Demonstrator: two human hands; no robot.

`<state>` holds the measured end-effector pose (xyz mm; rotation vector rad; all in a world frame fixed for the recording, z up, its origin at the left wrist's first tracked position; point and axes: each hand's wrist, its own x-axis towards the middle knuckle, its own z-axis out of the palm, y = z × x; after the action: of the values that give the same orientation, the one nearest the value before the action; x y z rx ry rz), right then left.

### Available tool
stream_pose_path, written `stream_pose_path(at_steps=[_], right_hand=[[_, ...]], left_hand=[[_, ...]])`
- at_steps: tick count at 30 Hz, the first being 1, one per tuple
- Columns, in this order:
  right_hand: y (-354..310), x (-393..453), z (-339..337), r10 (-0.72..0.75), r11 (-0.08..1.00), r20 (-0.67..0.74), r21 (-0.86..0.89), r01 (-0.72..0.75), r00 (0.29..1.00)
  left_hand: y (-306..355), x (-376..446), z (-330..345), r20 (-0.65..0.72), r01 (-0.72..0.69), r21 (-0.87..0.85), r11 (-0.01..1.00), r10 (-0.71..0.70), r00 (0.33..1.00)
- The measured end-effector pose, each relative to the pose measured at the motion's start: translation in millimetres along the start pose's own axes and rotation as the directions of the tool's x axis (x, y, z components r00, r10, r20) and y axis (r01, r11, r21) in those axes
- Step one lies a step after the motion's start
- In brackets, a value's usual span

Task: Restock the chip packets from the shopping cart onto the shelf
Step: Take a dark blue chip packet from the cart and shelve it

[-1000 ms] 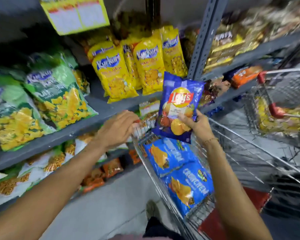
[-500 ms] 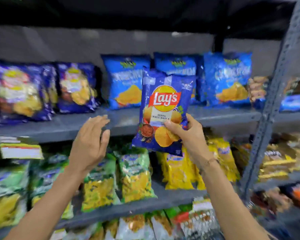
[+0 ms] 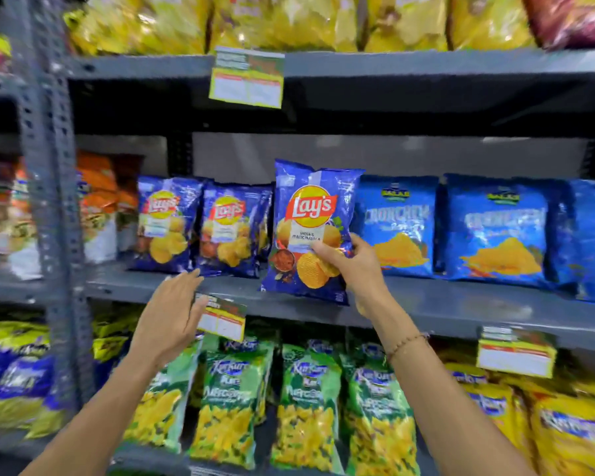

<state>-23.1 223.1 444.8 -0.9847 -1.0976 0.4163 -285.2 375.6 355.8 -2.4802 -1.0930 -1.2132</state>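
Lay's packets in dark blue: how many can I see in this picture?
3. Two Lay's packets stand on the middle shelf, one at the left and one beside it. The third is held in the right hand. More may be hidden behind them.

Bright, even light — edges blurred.

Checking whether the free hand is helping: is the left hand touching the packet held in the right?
Apart. The head view shows bare shelf edge between the left hand and the packet, which only the right hand grips.
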Motion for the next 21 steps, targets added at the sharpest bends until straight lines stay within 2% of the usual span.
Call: stream_pose_path(at_steps=[4,11,21], right_hand=[[16.1,17.0,16.8,0.063,0.998,0.003,0.015,-0.063,0.998],[39.9,47.4,19.1,0.105,0.994,-0.081,-0.012,-0.106,0.991],[54.4,70.1,14.1,0.156,0.986,-0.091,-0.039,-0.16,0.984]], left_hand=[[-5.2,0.4,9.5,0.063,-0.031,-0.003,1.0,0.031,0.998],[-15.2,5.2,25.8,0.002,-0.038,0.034,0.999,0.038,0.999],[-26.2,12.1,52.2,-0.205,-0.051,0.056,0.997,0.061,0.977]])
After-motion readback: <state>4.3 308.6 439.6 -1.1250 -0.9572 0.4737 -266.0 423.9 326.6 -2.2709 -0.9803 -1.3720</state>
